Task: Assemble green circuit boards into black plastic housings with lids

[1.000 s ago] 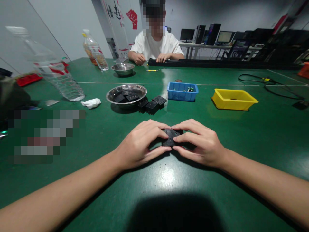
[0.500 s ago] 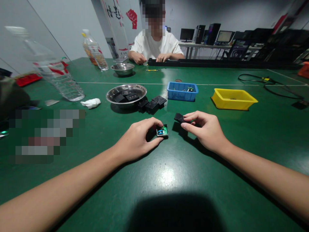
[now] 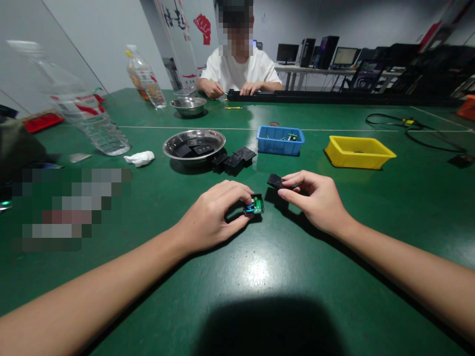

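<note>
My left hand (image 3: 213,212) rests on the green table and grips a small open black case with a green circuit board (image 3: 257,203) and a blue coil inside. The thumb is at its near side, the fingers at its far side. To the right, my right hand (image 3: 319,200) pinches a black plastic cover (image 3: 275,181) between thumb and fingers, just above the table. A short gap separates the two pieces. Beyond them lies a cluster of black plastic cases (image 3: 234,162), beside a steel bowl (image 3: 168,149) that holds more black pieces.
Behind my hands stand a blue bin (image 3: 280,147) with small boards and a yellow bin (image 3: 358,159). Water bottles (image 3: 92,121) and a crumpled tissue (image 3: 140,158) are on the left. Across the table a person (image 3: 239,71) works at a long black bar (image 3: 334,98). A cable (image 3: 419,131) lies far right.
The circuit board piece in my left hand has shifted slightly right and now shows a black case rim around it. My right hand and the cover have barely moved.
</note>
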Demonstrator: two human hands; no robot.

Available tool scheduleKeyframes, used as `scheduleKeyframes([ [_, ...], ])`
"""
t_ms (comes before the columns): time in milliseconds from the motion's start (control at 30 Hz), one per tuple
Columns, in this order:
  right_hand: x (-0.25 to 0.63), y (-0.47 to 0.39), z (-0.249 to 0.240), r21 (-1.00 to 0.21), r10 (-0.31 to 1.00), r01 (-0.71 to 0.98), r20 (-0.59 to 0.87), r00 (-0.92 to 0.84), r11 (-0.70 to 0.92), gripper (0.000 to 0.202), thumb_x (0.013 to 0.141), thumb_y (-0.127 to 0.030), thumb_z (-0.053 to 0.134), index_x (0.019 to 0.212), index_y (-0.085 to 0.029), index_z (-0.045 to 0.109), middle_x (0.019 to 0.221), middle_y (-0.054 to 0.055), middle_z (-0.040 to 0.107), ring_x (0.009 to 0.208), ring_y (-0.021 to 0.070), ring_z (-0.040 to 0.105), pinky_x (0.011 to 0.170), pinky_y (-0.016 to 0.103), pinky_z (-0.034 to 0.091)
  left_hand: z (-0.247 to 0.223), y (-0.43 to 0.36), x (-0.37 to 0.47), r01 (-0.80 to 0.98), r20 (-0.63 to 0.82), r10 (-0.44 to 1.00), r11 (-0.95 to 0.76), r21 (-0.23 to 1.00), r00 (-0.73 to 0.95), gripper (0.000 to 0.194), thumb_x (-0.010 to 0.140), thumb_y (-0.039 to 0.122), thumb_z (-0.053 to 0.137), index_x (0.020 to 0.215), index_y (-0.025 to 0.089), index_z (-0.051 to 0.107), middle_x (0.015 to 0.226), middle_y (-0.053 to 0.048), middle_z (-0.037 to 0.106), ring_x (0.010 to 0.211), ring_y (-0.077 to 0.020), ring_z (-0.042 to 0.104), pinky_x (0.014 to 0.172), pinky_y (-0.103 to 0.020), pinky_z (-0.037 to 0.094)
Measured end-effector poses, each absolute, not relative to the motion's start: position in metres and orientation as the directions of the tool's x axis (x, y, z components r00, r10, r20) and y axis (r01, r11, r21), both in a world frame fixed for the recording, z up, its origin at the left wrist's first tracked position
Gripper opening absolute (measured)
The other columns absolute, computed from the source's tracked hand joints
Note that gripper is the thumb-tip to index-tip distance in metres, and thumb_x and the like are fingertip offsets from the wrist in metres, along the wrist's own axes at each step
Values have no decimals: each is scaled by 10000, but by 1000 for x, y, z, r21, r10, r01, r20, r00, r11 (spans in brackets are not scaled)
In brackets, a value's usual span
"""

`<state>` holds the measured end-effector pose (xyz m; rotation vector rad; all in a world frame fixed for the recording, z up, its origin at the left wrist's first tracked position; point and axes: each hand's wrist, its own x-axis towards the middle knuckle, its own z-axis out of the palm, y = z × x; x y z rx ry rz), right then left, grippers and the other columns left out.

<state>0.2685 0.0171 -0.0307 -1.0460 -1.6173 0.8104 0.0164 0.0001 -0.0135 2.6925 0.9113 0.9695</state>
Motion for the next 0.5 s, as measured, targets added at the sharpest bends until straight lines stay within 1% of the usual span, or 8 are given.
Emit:
scheduleKeyframes([
  [500, 268, 16, -30, -880, 914, 249, 386, -124, 405, 170, 750, -310, 831, 820, -185, 739, 981, 80, 772, 907, 231, 718, 778, 364, 546, -13, 1, 14, 501, 538, 561, -822, 271, 630, 112, 897, 150, 636, 1004, 174, 611, 1103, -87, 700, 1025, -199, 660, 921, -328, 527],
])
